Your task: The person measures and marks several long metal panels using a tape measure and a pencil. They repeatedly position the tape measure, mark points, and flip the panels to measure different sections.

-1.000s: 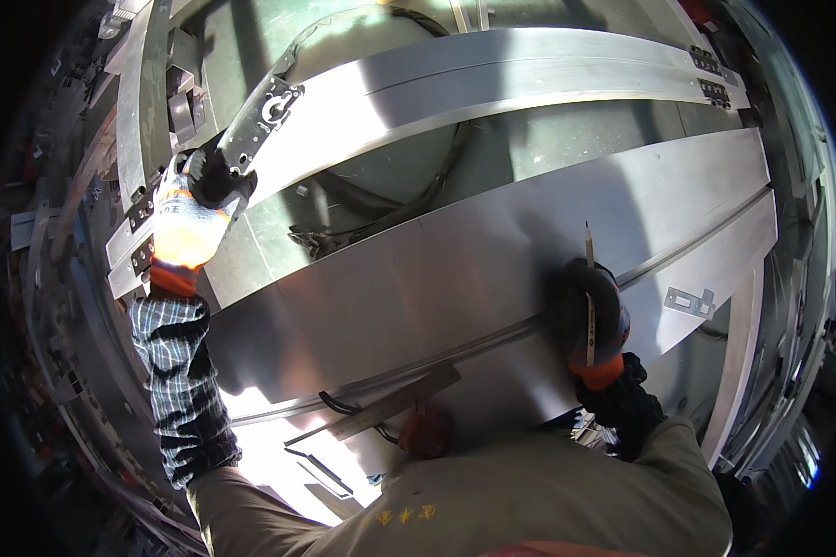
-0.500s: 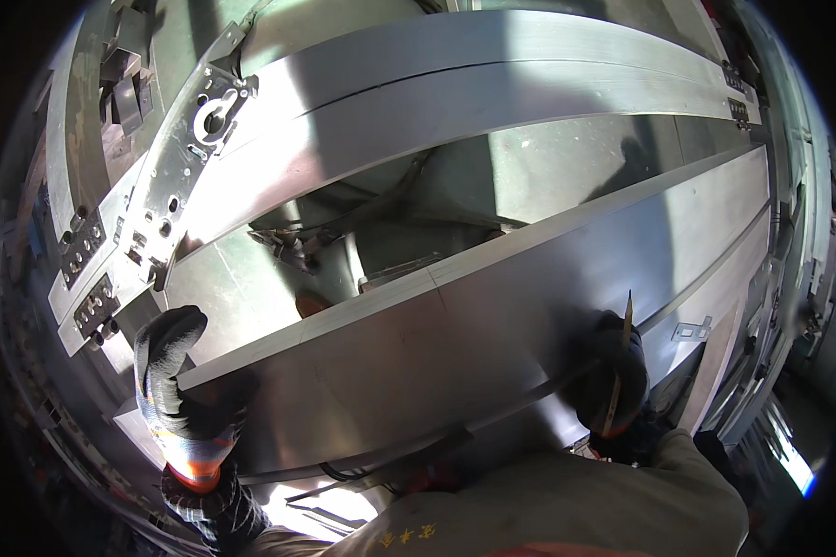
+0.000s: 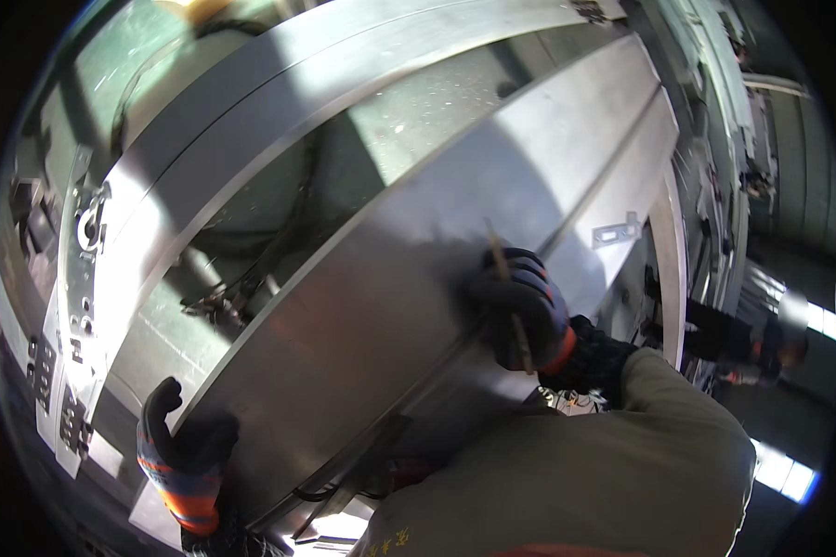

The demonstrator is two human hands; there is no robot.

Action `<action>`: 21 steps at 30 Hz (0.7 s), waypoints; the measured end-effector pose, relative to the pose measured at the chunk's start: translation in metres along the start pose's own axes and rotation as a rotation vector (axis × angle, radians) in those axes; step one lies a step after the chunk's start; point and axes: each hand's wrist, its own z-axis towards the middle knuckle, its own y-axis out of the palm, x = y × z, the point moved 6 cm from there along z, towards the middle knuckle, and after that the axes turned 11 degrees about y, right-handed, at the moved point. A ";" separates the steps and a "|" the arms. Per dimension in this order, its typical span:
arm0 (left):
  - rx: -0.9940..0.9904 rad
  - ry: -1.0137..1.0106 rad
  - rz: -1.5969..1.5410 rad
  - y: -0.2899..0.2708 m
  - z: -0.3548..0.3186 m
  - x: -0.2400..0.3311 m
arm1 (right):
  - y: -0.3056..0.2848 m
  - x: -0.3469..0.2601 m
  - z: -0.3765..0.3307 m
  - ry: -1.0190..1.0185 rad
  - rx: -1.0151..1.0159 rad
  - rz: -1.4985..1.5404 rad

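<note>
A long, smooth grey metal panel [image 3: 372, 265] runs diagonally in front of me, from the lower left to the upper right. My left hand [image 3: 184, 455], in a dark-palmed glove with an orange cuff band, straddles the panel's near left corner, a finger on the outer side and the thumb over the face. My right hand [image 3: 522, 311], gloved alike, rests low over the panel's near edge. Between its fingers is a thin tan pencil [image 3: 498, 249], tilted with its upper end pointing away from me. The palm side of the right hand is hidden.
Beyond the panel lies a second long metal section [image 3: 279, 102]. A perforated bracket plate [image 3: 82, 269] stands at the left. A small slotted plate [image 3: 615, 232] sits on the panel's right part. Cables and tools clutter the floor. Another person [image 3: 762, 343] is at the far right, blurred.
The view has turned, so the panel now slopes more steeply and the bracket plate sits farther left. Both hands stay by the panel; the pencil remains in my right hand.
</note>
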 end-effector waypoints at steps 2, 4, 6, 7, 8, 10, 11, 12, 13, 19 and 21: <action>0.012 -0.057 -0.095 0.010 -0.007 -0.016 | -0.008 -0.011 0.008 -0.022 0.060 0.059; 0.038 -0.009 -0.127 0.019 -0.003 -0.026 | -0.004 -0.010 0.003 -0.031 0.135 0.011; 0.058 -0.002 -0.137 0.018 0.000 -0.029 | -0.010 -0.015 -0.003 -0.047 0.179 -0.004; 0.028 -0.019 -0.084 0.016 0.004 -0.027 | -0.014 -0.014 -0.012 -0.047 0.194 -0.010; 0.038 0.008 -0.070 0.015 0.004 -0.033 | -0.025 -0.015 -0.018 -0.072 0.241 -0.029; 0.078 0.036 -0.118 0.016 -0.003 -0.057 | -0.055 -0.014 -0.036 -0.115 0.320 -0.068; 0.156 0.100 -0.169 0.020 0.002 -0.054 | -0.070 0.008 -0.059 0.054 0.294 0.008; 0.179 -0.011 -0.184 0.013 0.000 -0.030 | -0.085 0.023 -0.074 0.133 0.324 -0.009; 0.206 -0.123 -0.197 0.006 -0.002 -0.006 | -0.106 0.039 -0.085 0.190 0.380 -0.093; 0.339 0.077 -0.168 -0.009 -0.042 0.055 | -0.204 0.141 -0.170 0.700 0.363 -0.774; 0.273 0.082 -0.007 -0.013 -0.054 0.085 | -0.215 0.160 -0.174 0.651 0.351 -0.788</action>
